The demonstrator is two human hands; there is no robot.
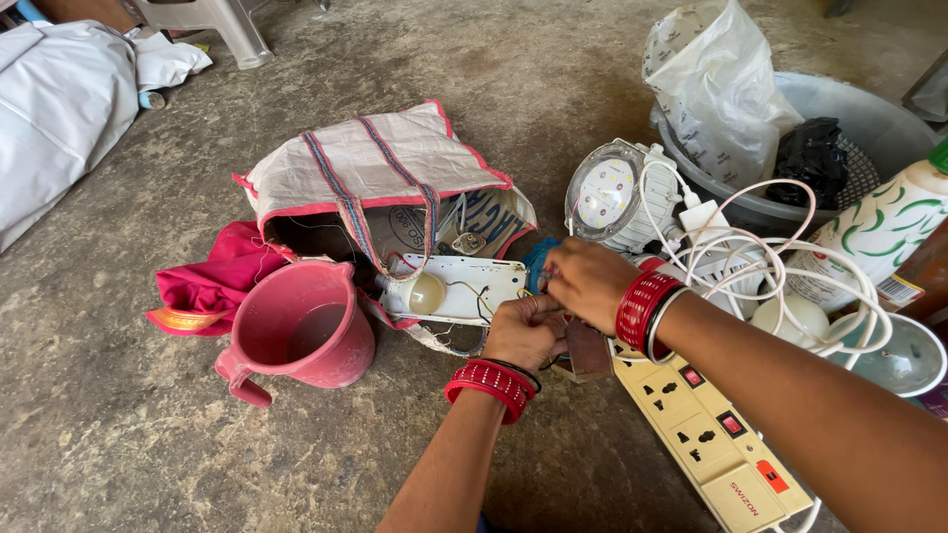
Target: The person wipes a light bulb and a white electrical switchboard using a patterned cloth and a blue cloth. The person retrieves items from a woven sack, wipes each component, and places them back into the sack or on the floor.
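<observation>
My left hand (523,334) and my right hand (585,281) meet over the concrete floor, fingers closed together on a small item that the hands hide. Both wrists carry red bangles. Just left of the hands lies a white opened lamp housing (459,289) with a bulb and thin wires showing. A cream power strip (706,429) lies under my right forearm. A round white LED lamp head (604,195) stands behind my right hand.
A pink plastic jug (301,331) stands at the left by a pink cloth (212,281). A woven bag (380,168) lies open behind. White cables (760,252), a grey tub (859,118) with plastic bags and a patterned bottle (879,232) crowd the right.
</observation>
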